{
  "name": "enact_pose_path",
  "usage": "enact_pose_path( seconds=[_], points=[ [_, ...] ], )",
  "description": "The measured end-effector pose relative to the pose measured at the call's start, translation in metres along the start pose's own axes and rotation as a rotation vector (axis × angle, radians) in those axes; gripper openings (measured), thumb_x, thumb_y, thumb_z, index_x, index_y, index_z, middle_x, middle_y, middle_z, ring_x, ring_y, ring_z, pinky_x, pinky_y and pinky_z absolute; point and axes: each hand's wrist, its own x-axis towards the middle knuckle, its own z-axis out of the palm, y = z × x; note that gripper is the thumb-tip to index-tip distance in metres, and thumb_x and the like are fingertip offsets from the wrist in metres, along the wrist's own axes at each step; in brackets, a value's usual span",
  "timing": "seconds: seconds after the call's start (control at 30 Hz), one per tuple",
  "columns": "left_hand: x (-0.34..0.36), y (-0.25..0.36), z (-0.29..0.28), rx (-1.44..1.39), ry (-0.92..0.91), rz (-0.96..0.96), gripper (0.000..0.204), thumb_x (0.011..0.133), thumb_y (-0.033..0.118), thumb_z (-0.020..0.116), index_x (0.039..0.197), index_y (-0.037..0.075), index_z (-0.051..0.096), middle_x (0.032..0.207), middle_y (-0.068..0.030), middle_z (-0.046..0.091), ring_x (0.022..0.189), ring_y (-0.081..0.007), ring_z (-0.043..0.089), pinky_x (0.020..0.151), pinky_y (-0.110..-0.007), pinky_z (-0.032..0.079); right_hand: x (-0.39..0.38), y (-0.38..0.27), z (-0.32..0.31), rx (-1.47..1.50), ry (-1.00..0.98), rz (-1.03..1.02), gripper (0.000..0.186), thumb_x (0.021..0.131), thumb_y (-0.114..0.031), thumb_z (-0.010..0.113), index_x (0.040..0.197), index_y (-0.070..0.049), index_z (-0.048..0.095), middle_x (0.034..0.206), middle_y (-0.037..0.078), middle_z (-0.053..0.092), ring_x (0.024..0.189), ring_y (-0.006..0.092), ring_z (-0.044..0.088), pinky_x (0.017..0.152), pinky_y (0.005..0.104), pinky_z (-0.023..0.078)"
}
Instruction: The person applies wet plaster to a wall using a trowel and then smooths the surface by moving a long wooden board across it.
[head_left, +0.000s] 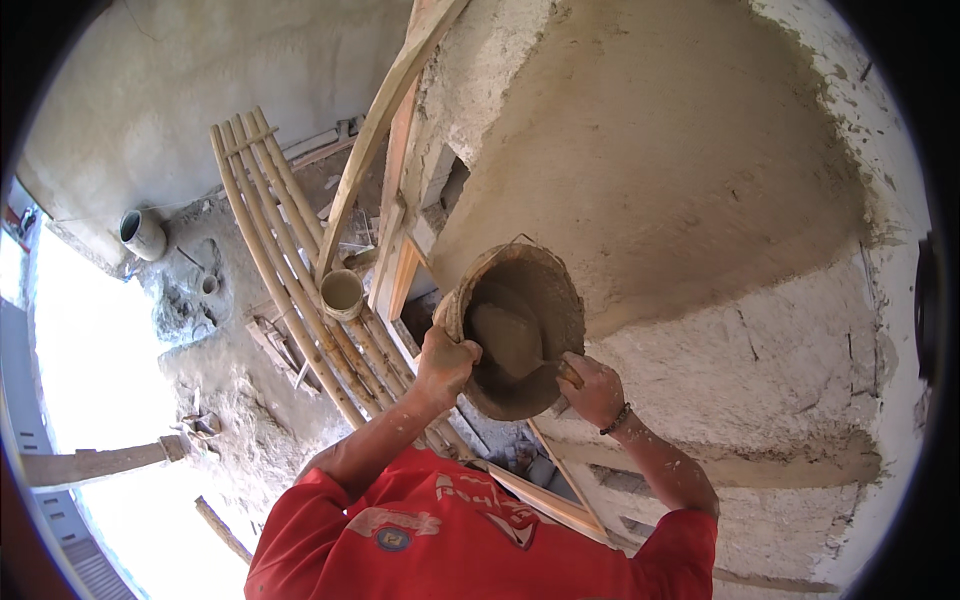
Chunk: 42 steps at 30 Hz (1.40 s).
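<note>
A mortar-caked bucket point(562, 290) is tilted in front of me, its mouth facing me and wet grey mortar point(506, 330) inside. My left hand point(446, 362) is closed on the left side of its rim. At the lower right of the rim, my right hand point(596, 390) grips the wooden handle of a trowel point(570, 374). The trowel's blade reaches into the bucket and cannot be told apart from the mortar. Just beyond the bucket rises a wall with a broad brown patch of damp-looking plaster point(680, 170).
Left of the wall runs a scaffold platform of poles point(290, 240), with a small bucket point(342, 294) on it. A curved timber point(385, 100) slants past it. Down on the floor are a pale container point(143, 234) and a mortar heap point(185, 295). Rough wall point(700, 390) lies below the plaster.
</note>
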Motion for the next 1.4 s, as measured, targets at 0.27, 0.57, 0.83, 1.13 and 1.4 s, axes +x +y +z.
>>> enact_pose_path(
  seconds=[0.27, 0.57, 0.83, 1.13, 1.4],
  points=[
    [0.032, 0.006, -0.047, -0.275, 0.113, 0.297, 0.041, 0.07, -0.009, 0.055, 0.111, -0.002, 0.057, 0.092, -0.005, 0.062, 0.076, -0.0134, 0.057, 0.063, -0.027, 0.047, 0.089, -0.02, -0.031, -0.138, 0.026, -0.105, 0.042, 0.076, -0.021, 0.07, 0.113, -0.004, 0.06, 0.092, 0.014, 0.066, 0.082, 0.0326, 0.065, 0.072, 0.0416, 0.052],
    [0.043, 0.02, -0.09, -0.352, 0.189, 0.478, 0.026, 0.054, -0.003, 0.059, 0.079, 0.002, 0.062, 0.093, -0.0123, 0.062, 0.089, -0.027, 0.059, 0.078, -0.034, 0.046, 0.185, -0.095, -0.175, -0.125, 0.017, -0.206, 0.036, 0.075, -0.02, 0.069, 0.106, -0.005, 0.06, 0.092, 0.016, 0.066, 0.081, 0.0364, 0.063, 0.07, 0.0411, 0.049],
    [0.04, -0.014, -0.131, -0.157, 0.323, 0.611, 0.048, 0.07, -0.013, 0.048, 0.117, -0.003, 0.052, 0.103, -0.0076, 0.062, 0.085, -0.0155, 0.06, 0.071, -0.025, 0.05, 0.26, -0.097, -0.247, 0.434, -0.294, 0.208, 0.041, 0.08, -0.023, 0.066, 0.111, 0.003, 0.062, 0.079, 0.008, 0.064, 0.067, 0.015, 0.059, 0.059, 0.0312, 0.05],
    [0.04, -0.029, -0.13, -0.399, 0.319, 0.17, 0.055, 0.069, -0.015, 0.048, 0.123, -0.003, 0.051, 0.099, -0.0069, 0.062, 0.08, -0.0152, 0.059, 0.067, -0.026, 0.05, 0.289, -0.044, -0.307, -0.153, 0.418, 0.149, 0.042, 0.087, -0.023, 0.059, 0.121, 0.002, 0.058, 0.088, 0.005, 0.059, 0.065, 0.0112, 0.053, 0.057, 0.0244, 0.046],
    [0.062, -0.045, -0.103, -0.408, 0.263, 0.135, 0.064, 0.071, -0.016, 0.046, 0.133, -0.001, 0.043, 0.104, -0.007, 0.06, 0.084, -0.0138, 0.059, 0.069, -0.025, 0.049, 0.193, -0.048, -0.067, -0.375, -0.359, -0.234, 0.035, 0.084, -0.014, 0.058, 0.117, -0.003, 0.055, 0.092, 0.018, 0.061, 0.08, 0.0291, 0.061, 0.071, 0.0392, 0.049]
  ],
)
